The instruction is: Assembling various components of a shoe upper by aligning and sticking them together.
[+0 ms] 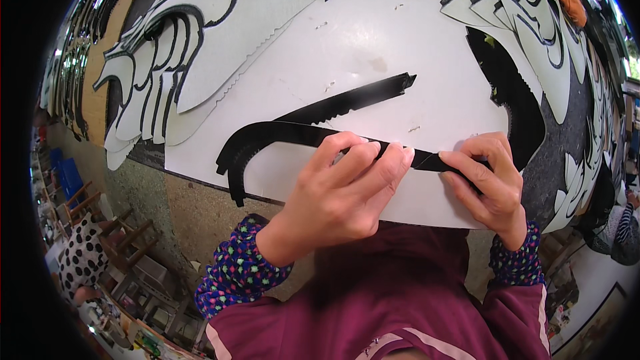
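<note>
Holding a long, narrow black strip [293,132] along the front edge of the white-topped table [360,33]. Gripping with the left hand [347,190], fingers bent and tips closed on the strip; pinching with the right hand [493,177], thumb and curled fingers closed on it farther right, leaving a short stretch visible between. Runs left to right, long axis roughly parallel to the front edge, sinking slightly toward it at the right. Hooks round at the left, pointing down to the front edge. Shows two ends at that bend; cannot tell whether doubled or layered. Cannot see the right end, hidden by the right hand.

Sharing the table with a straight black strip with a notched edge [360,98], just behind and slanting toward the far right corner; a broad, curved black piece [520,93], just beside the right hand; and pale leaf-shaped panels with black trim [213,0], stacked toward the far left corner.
</note>
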### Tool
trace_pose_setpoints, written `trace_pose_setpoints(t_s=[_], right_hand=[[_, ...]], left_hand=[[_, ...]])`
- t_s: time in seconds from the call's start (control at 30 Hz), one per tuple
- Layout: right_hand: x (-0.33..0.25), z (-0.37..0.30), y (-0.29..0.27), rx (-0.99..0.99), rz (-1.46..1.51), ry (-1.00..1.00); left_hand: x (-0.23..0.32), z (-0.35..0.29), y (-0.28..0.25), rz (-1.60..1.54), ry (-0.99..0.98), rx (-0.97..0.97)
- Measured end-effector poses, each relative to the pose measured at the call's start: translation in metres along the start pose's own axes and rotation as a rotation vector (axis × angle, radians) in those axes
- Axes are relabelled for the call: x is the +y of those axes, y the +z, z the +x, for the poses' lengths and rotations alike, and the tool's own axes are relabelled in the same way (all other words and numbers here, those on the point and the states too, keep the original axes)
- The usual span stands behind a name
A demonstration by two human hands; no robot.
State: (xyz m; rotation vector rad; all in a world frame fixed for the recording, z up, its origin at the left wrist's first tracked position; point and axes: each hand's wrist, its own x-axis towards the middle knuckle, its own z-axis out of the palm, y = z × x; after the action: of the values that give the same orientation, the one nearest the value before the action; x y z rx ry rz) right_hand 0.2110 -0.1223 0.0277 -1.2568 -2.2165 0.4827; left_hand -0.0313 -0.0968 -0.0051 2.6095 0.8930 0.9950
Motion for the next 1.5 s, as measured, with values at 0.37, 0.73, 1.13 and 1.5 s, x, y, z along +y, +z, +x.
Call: trace_pose_setpoints(t_s=[0.37, 0.73, 1.13, 1.5], right_hand=[[0.0013, -0.0002, 0.001, -0.005, 0.013, -0.008], [0.0017, -0.0002, 0.0018, -0.01, -0.001, -0.007], [0.0021, -0.0017, 0.0029, 0.013, -0.024, -0.033], [0.0024, -0.0016, 0.0033, 0.031, -0.016, -0.045]], left_hand=[[0.0, 0.0002, 0.0002, 0.003, -0.003, -0.003], [0.0001, 0.0008, -0.001, 0.013, -0.005, -0.013], [0.0009, 0.0027, -0.0016, 0.042, 0.009, -0.026], [0.0046, 0.0052, -0.007, 0.149, 0.043, -0.106]])
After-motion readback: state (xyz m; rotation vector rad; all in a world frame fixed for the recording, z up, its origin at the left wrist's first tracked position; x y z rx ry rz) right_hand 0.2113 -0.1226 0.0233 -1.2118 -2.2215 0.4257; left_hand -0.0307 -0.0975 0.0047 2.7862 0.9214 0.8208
